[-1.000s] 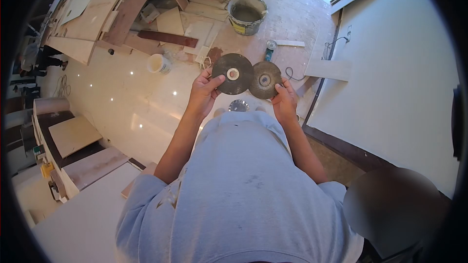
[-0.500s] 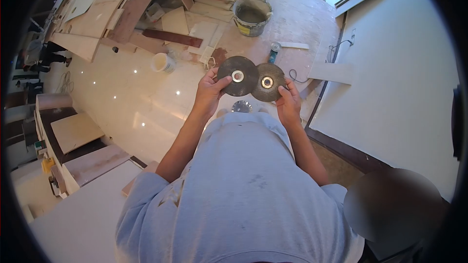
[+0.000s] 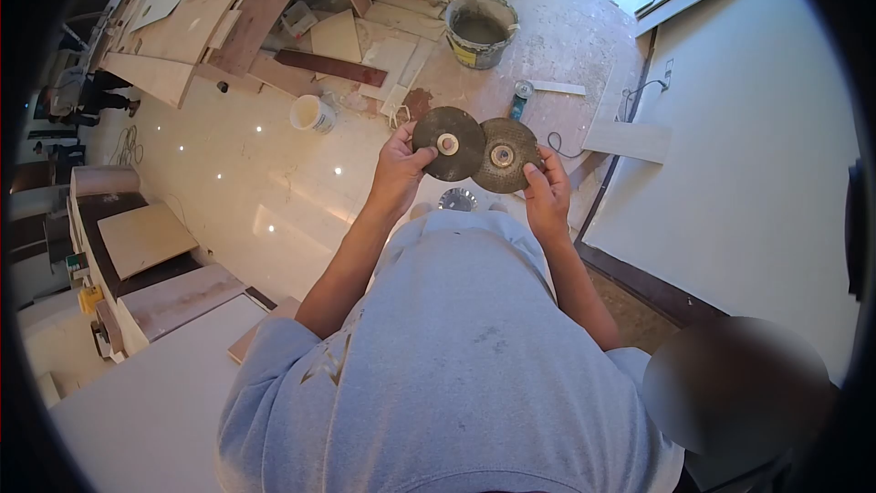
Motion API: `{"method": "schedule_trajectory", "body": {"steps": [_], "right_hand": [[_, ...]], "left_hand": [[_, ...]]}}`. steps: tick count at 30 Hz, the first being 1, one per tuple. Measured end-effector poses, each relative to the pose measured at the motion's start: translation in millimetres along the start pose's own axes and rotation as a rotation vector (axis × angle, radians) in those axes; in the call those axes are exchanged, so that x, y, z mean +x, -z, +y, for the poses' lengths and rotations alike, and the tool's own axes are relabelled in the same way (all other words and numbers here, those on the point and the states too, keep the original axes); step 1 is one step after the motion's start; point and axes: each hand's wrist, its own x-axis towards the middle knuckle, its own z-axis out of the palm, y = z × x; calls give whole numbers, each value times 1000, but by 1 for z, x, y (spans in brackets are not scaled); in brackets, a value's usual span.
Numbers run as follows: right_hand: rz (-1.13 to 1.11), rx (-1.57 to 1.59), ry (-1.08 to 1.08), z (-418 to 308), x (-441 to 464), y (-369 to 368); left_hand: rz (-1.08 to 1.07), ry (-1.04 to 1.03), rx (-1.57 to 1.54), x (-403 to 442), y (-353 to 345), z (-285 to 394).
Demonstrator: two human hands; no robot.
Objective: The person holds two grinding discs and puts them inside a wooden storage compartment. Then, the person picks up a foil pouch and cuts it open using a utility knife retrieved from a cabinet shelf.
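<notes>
My left hand (image 3: pixel 394 172) is closed on the edge of a dark, round grinding disc (image 3: pixel 464 132), its thumb lying near the metal centre. My right hand (image 3: pixel 547 196) pinches a second, slightly browner grinding disc (image 3: pixel 511 176) with a metal ring round its centre hole. The two discs are held up side by side in front of my body, and their edges overlap a little. Below them, on the floor near my feet, lies a toothed metal saw blade (image 3: pixel 457 200), partly hidden by my shirt.
An angle grinder (image 3: pixel 519 102) lies beyond the discs. Farther off stand a large mortar bucket (image 3: pixel 481 32) and a small white bucket (image 3: pixel 312 115). Boards (image 3: pixel 330 67) lie at the back left. A white panel (image 3: pixel 730 155) is on the right. Another person (image 3: pixel 82 96) is at the far left.
The view has shifted slightly, so the surroundings sit a little farther right. Both hands keep the same discs, with almost no change in how they are held.
</notes>
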Motion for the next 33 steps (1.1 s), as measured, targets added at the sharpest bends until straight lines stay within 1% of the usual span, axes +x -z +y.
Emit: {"method": "schedule_trajectory", "body": {"steps": [4,7,10,13,16,18,21,24,33], "right_hand": [[-5,87,-77,-1,0,2],[20,175,-107,-1,1,3],[52,152,-102,-2,0,-3],[60,155,-129,-4,-1,-7],[23,188,-141,5,0,-3],[36,227,-156,-5,-2,-9],[-27,22,-105,-4,-1,-8],[-33,-84,-95,-7,-1,-11],[12,-49,-73,-6,-1,-14]], "left_hand": [[7,8,-20,-4,-5,4],[-16,76,-148,-4,-7,7],[-71,167,-144,-5,-9,11],[-140,304,-148,-5,-8,8],[-169,334,-145,-6,-15,6],[-161,325,-144,-7,-18,5],[-148,320,-129,-9,-18,3],[-152,318,-122,-8,-16,0],[-160,304,-119,-10,-17,-1]]}}
